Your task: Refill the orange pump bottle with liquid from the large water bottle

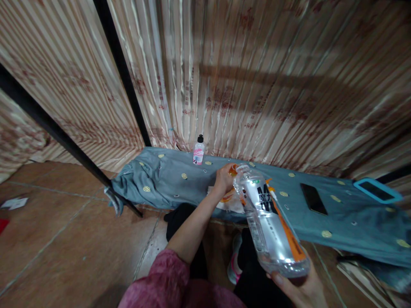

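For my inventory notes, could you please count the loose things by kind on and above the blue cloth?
Bottles: 2, the large clear bottle held by the right hand, and the small black-capped bottle by the curtain.
Phones: 2, the black phone and the blue-cased phone.
Orange caps: 1, the orange cap at the left hand.
Total: 5

back: the striped curtain (257, 85) hangs just behind the surface (173, 184), closing that side.
back left: a small pump bottle (198, 150) stands upright near the curtain, apart from the left hand (224, 179).
middle: the tilted clear bottle (269, 218), held from below by the right hand (300, 287), fills the near centre.
right: a dark phone (314, 199) and a blue-framed device (377, 191) lie flat.
left: bare cloth, open.
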{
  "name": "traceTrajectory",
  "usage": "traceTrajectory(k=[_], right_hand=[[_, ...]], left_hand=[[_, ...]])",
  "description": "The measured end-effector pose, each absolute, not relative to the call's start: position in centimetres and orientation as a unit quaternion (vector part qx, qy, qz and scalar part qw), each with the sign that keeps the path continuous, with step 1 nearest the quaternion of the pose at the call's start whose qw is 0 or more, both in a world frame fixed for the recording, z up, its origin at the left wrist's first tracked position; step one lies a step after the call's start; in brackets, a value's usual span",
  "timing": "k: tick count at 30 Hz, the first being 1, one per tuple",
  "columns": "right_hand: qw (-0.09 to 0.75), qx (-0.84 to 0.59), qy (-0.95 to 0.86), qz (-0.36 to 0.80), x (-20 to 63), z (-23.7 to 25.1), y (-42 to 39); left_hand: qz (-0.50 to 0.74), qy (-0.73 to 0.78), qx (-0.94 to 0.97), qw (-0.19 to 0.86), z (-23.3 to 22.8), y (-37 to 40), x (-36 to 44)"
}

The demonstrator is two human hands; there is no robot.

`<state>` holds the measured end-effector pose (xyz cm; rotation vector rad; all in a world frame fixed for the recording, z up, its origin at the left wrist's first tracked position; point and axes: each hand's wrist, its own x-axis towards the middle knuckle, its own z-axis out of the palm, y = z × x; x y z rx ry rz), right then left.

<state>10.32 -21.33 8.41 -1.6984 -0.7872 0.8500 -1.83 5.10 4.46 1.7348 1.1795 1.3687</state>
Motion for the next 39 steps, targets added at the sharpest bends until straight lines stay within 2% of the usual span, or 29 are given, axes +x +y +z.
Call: traceTrajectory(k=[3,13,18,39], right_hand=[[0.535,-0.698,-0.314,0.357,10.37,8.11,-21.26],[0.495,-0.724,-0.349,0.33,10.67,7.8,-21.54],[0.517,-0.708,-0.338,0.344,10.41,8.09,-21.41],[0.492,-0.724,-0.336,0.348,10.7,7.85,-21.44]], left_hand=[[0.52,0.447,0.659,0.31,4.4,5.12,-1.81],[0.51,0.456,0.663,0.302,4.53,5.06,-1.86],[0.512,0.454,0.664,0.302,4.49,5.03,-1.9],[0.5,0.463,0.673,0.288,4.17,5.35,-1.88]])
